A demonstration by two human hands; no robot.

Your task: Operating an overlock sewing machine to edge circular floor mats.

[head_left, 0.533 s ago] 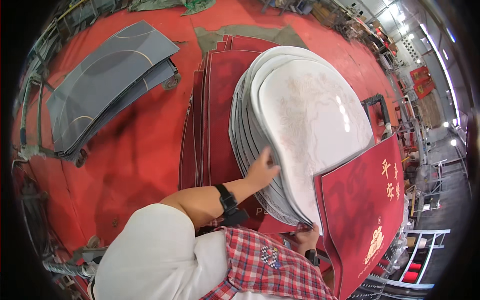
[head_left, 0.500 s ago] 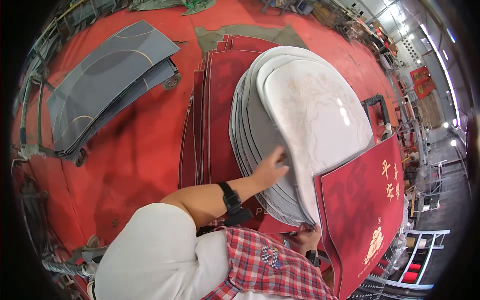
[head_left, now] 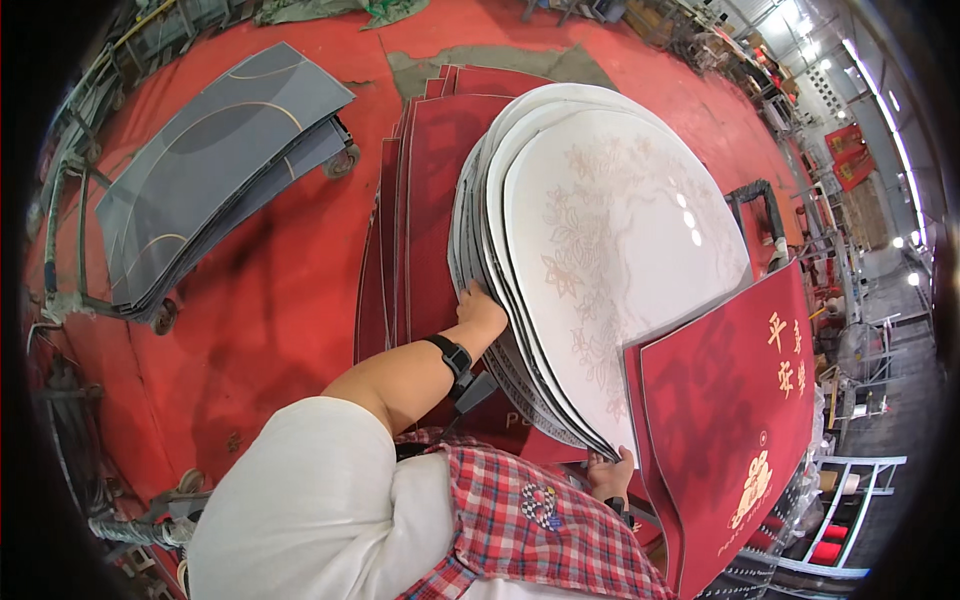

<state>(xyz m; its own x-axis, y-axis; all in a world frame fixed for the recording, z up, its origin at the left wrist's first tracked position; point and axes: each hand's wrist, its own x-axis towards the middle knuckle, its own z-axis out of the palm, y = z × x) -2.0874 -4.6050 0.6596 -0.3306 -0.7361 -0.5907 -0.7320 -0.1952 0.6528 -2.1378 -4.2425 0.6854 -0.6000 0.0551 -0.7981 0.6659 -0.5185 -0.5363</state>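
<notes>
A pile of white, round-ended floor mats [head_left: 630, 230] with a pale brown flower pattern lies in front of me. My left hand [head_left: 482, 312] is closed round the left edge of several upper mats, its fingertips partly hidden at the rim. Near my body, my right hand [head_left: 612, 474] pinches the near corner of the same mats. Beneath them, the grey-edged lower mats [head_left: 530, 385] show along the left side. A red mat [head_left: 725, 420] with gold figures overlaps the pile on the right, just beside my right hand.
More red mats [head_left: 425, 200] are layered under and left of the white pile. Grey mats [head_left: 215, 170] with gold lines rest on a wheeled cart [head_left: 342, 160] at the far left. A black-wrapped handle [head_left: 765, 215] rises behind the pile. A metal rack [head_left: 845, 515] with red spools stands at the right.
My left hand has moved left and back from over the pile to its left edge. The upper white mats have shifted left and now lie flatter, their curled edge gone. My right hand keeps the near corner.
</notes>
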